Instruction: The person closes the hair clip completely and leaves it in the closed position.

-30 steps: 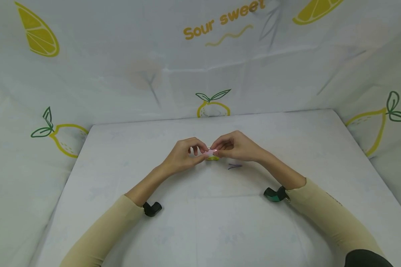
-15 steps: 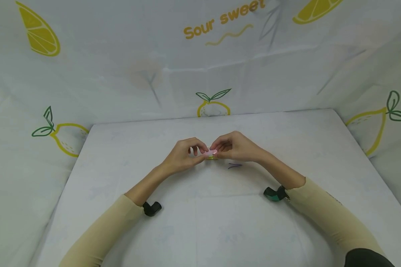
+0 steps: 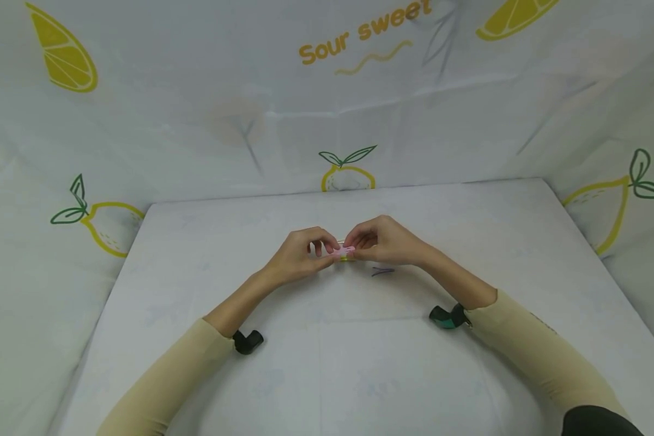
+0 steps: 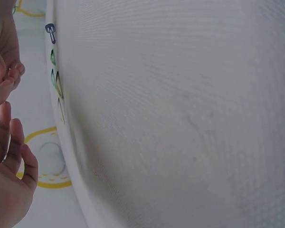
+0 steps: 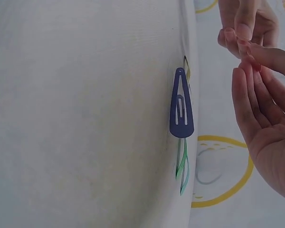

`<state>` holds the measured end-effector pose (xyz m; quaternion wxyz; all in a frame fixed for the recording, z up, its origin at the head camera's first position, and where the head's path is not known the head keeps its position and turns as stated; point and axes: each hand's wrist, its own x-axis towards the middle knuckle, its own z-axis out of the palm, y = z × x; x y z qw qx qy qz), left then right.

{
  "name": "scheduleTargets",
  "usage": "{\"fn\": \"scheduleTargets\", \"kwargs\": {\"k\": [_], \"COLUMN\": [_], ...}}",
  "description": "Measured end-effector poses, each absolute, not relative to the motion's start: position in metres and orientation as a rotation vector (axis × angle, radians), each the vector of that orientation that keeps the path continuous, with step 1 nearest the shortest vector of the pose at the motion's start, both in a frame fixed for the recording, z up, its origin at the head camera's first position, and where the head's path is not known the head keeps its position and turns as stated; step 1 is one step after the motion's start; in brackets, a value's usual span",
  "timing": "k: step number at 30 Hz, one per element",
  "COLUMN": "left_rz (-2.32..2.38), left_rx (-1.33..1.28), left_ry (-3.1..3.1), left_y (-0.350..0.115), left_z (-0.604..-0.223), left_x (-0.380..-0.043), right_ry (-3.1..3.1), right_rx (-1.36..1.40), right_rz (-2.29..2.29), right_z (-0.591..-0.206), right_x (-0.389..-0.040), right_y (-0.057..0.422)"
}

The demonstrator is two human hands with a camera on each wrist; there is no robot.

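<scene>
A small pink snap hair clip [image 3: 344, 250] is held above the table between the fingertips of both hands. My left hand [image 3: 303, 253] pinches its left end, thumb below and forefinger above. At the other end, the right hand [image 3: 388, 242] grips it between thumb and fingers. Fingers cover part of the clip in both wrist views. Just beneath the hands lies a yellow hair clip [image 3: 344, 258], partly hidden. A dark purple snap clip [image 3: 383, 271] lies on the table below the right hand, and it shows large in the right wrist view.
Green clips [image 5: 182, 168] lie beyond the purple one in the right wrist view. A white cloth [image 3: 327, 363] covers the table, and a lemon-print curtain [image 3: 196, 121] rises behind it. Black wrist-camera mounts [image 3: 247, 341] hang under both forearms.
The right thumb has shifted right along the pink clip, so more of its right end shows than one second ago. Both hands otherwise stay almost in place.
</scene>
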<state>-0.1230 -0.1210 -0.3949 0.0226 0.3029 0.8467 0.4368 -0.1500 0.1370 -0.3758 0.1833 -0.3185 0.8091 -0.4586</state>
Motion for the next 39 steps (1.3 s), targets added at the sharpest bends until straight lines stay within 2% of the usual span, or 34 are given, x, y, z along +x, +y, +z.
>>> {"fn": "scheduleTargets", "kwargs": {"k": [39], "left_rz": [1.258], "left_rx": [0.882], "left_ry": [2.601], "left_y": [-0.124], "left_z": [-0.402], "left_x": [-0.122], "right_ry": [2.262], "right_rx": [-0.993], "right_rz": [-0.938], "right_z": [-0.389], "right_x": [-0.154], "right_y": [0.136]}}
